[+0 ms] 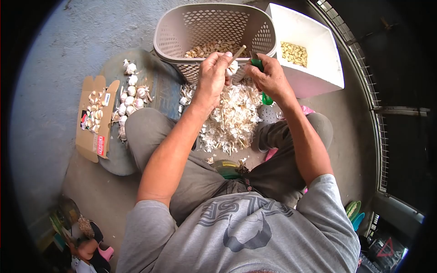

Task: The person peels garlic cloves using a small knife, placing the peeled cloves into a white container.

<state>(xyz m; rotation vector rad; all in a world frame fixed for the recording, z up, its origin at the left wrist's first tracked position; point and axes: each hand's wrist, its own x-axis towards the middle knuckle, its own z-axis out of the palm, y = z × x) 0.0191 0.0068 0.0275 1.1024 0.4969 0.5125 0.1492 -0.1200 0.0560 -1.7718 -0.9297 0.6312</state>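
My left hand [210,79] is closed around a white garlic bulb [232,68], whose dry stem sticks up to the right past the thumb. Just to the right, my right hand [269,78] grips a green-handled cutter knife [257,63]. Its short blade points up toward the bulb, a small gap apart from the stem. Both hands are over the near rim of a grey-brown perforated basket [166,43] with garlic cloves [214,48] inside. Below them, a heap of garlic skins [232,116] lies between my legs.
A white foam box [314,77] holding pale cloves [294,53] stands right of the basket. On the left, whole garlic bulbs [131,100] and an opened cardboard box [86,143] with cloves rest on a round blue-grey surface [159,75]. At lower left another person [86,250] is partly visible.
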